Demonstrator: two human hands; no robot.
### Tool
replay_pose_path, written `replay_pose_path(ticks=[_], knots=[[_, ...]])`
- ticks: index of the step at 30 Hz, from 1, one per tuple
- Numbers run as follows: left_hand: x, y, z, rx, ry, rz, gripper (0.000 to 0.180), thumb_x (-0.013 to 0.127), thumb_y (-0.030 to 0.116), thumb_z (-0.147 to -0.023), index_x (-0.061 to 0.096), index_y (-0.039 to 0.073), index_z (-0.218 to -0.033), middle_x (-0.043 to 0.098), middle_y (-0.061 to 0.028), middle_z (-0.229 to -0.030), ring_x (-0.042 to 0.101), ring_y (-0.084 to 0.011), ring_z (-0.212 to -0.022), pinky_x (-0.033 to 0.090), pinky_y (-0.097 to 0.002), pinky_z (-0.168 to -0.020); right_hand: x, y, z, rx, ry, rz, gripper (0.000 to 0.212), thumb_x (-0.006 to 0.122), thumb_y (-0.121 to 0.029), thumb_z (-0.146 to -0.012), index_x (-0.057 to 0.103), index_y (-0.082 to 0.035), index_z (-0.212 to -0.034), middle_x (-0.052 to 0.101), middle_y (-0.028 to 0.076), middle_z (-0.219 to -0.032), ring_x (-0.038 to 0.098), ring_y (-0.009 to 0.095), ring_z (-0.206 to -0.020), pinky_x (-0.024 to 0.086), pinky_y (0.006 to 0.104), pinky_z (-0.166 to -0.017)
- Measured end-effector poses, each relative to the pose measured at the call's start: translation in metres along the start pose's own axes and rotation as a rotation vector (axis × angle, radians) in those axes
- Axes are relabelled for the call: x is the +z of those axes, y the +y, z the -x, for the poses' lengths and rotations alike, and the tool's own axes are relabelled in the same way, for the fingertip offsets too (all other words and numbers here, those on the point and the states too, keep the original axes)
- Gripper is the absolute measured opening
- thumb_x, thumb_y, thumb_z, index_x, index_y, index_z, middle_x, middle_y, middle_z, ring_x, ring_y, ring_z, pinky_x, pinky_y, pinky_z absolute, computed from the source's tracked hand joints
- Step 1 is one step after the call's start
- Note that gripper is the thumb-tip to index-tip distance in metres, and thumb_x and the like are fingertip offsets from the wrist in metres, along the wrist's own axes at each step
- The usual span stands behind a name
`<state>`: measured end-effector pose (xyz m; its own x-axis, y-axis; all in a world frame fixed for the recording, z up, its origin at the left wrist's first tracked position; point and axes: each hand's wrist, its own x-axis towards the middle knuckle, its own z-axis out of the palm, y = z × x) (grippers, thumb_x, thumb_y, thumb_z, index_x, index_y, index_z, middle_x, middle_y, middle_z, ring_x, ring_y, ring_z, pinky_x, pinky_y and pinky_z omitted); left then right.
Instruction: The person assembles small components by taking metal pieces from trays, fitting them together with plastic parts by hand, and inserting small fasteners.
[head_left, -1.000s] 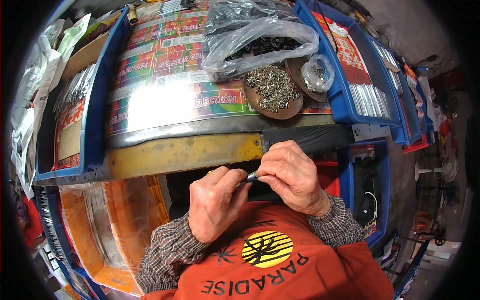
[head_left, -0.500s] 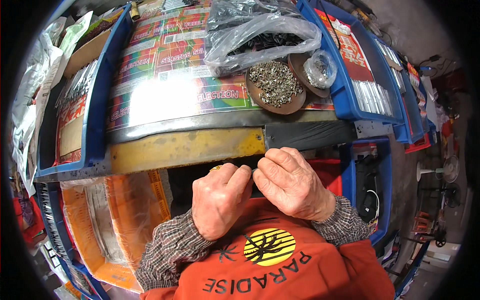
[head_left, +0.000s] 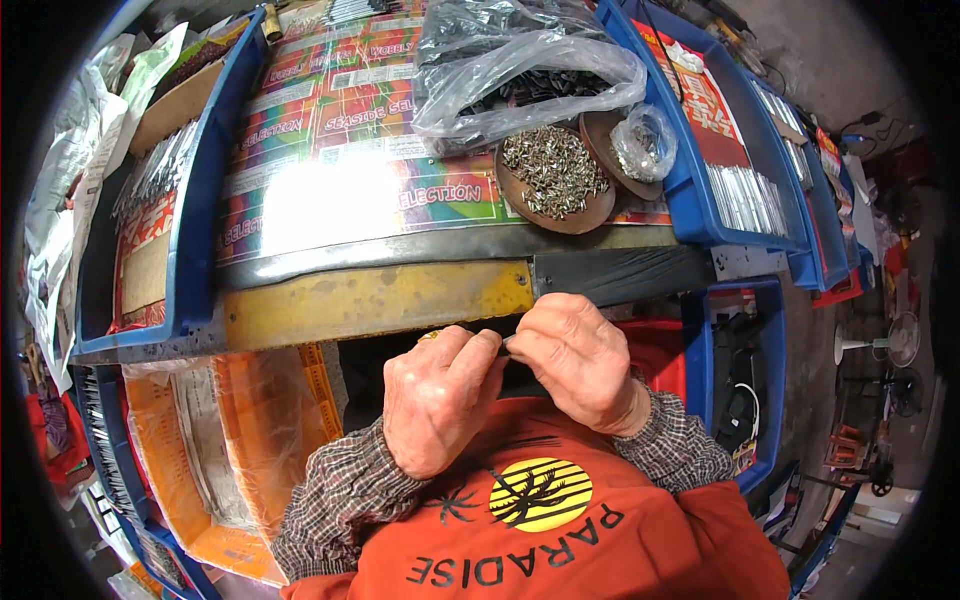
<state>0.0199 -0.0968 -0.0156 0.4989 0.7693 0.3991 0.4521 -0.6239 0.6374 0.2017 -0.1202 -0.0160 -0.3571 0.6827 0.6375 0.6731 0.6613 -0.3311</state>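
Observation:
My left hand (head_left: pixel 440 395) and my right hand (head_left: pixel 575 365) are close together below the front edge of the workbench, above my lap. Both are closed, thumbs and fingertips pinched toward each other. A tiny dark bit shows between the fingertips, too small to name. Beyond them on the bench, a shallow brown bowl (head_left: pixel 565 224) holds many small shiny metal pieces (head_left: pixel 558 172). A second brown bowl (head_left: pixel 595 128) beside it carries a small clear bag (head_left: pixel 642 140) of small pieces. Behind the bowls lies a large clear plastic bag (head_left: pixel 470 125) with black parts inside.
A blue tray (head_left: pixel 222 130) stands at the left of the bench, another blue tray (head_left: pixel 690 225) with silvery rods at the right. Glossy printed sheets (head_left: pixel 360 150) cover the benchtop. An orange plastic-lined container (head_left: pixel 255 430) sits below left, a blue bin (head_left: pixel 768 400) below right.
My right hand has turned slightly and shifted a little left, its fingertips now closer to the left ones. My left hand has hardly moved.

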Motion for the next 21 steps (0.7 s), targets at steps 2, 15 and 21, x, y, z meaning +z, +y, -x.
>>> replay_pose_path(ticks=[2,15,21], knots=[[0.0,0.0,0.0,0.003,-0.017,0.014,0.026,0.072,-0.002,-0.068,0.062,0.003,-0.091,0.058,-0.0097,-0.074,0.059,-0.0274,-0.063,0.048,-0.036,-0.055,0.0,0.001,0.001,0.051,0.018,-0.051,0.022,0.065,-0.002,-0.068,0.063,0.003,-0.089,0.061,0.012,-0.09,0.062,0.029,-0.085,0.053,0.039,-0.069],[0.003,-0.003,-0.002,0.0,0.019,0.001,0.026,0.071,-0.004,-0.067,0.062,0.002,-0.091,0.059,-0.01,-0.073,0.059,-0.0281,-0.063,0.048,-0.0359,-0.055,0.001,0.001,0.009,-0.118,-0.005,0.193,0.027,0.067,-0.006,-0.068,0.068,0.002,-0.093,0.063,0.012,-0.097,0.063,0.027,-0.092,0.056,0.0341,-0.069],[-0.006,-0.003,-0.012,0.057,0.034,-0.055,0.026,0.071,-0.004,-0.067,0.062,0.003,-0.091,0.059,-0.0097,-0.074,0.06,-0.0274,-0.063,0.048,-0.0364,-0.055,-0.004,0.005,0.004,-0.117,0.016,0.215,0.029,0.067,-0.006,-0.07,0.069,0.0,-0.098,0.064,0.011,-0.101,0.063,0.026,-0.094,0.057,0.0336,-0.072]])
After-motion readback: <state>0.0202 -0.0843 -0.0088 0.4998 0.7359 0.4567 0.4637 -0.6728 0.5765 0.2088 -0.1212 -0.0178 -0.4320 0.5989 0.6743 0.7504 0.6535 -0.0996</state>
